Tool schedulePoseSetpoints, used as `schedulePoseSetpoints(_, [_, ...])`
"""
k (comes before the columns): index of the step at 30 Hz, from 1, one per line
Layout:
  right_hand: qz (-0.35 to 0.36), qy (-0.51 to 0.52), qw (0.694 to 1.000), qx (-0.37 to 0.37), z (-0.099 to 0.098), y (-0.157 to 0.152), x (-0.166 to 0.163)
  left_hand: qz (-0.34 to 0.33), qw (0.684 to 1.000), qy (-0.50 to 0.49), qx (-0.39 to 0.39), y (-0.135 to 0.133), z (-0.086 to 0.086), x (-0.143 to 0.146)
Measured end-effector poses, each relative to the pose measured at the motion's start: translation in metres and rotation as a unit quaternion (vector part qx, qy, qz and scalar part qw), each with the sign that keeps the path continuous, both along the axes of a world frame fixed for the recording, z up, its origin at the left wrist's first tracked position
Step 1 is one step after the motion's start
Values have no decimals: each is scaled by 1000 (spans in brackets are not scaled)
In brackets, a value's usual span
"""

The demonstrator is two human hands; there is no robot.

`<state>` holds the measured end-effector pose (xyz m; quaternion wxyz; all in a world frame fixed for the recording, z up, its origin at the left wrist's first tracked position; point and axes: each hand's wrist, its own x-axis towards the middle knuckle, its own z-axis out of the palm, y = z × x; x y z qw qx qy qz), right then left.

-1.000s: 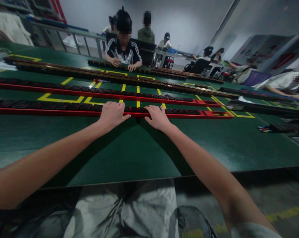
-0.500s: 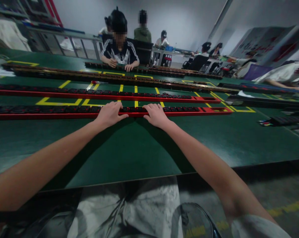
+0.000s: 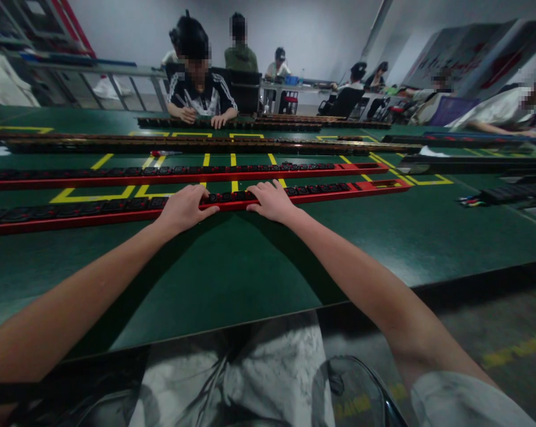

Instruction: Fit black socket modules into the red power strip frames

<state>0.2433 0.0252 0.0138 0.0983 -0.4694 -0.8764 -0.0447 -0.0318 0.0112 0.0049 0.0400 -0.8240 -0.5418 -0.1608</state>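
Observation:
A long red power strip [image 3: 232, 206] with a row of black sockets along its top lies across the green table in front of me. My left hand [image 3: 185, 207] grips it left of its visible middle, with the thumb on the near side and fingers over the top. A short way to the right, my right hand [image 3: 270, 200] holds the same strip in a like way, its index finger slightly raised. Just behind lies a second red strip [image 3: 214, 176], roughly parallel and apart from the first. Both strips run out of view at the left.
Yellow tape outlines [image 3: 94, 194] mark the green table [image 3: 223, 267]. Further back lie long dark rails [image 3: 197, 142]. Black bars [image 3: 463, 165] and a cable bundle with coloured ends [image 3: 470, 201] are at right. A co-worker [image 3: 201, 95] sits opposite; others sit beyond.
The view has tilted, so the strips now slope up more to the right. Both hands keep their grip on the near strip. My right index finger has lifted a little.

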Motion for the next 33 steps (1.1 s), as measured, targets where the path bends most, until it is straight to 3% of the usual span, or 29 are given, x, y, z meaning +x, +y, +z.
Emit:
schedulePoseSetpoints(6, [-2,10,1000,-16,3,6,5,-39,999,9,28,-2,0,-2])
schedulePoseSetpoints(12, [-7,12,999,-39,6,15,36,-109,992,46,40,-7,-1,3])
schedulePoseSetpoints(15, [-9,18,999,-35,4,14,43,-109,992,44,47,-8,-3,8])
schedulePoseSetpoints(20, [-13,31,999,-2,0,-1,22,-80,995,25,50,-6,-2,11])
schedulePoseSetpoints(26, [64,23,998,3,-3,-24,-11,-66,996,-5,60,-1,-6,7])
schedulePoseSetpoints(33, [84,23,996,-4,-6,-28,-14,-82,994,23,63,1,-6,7])
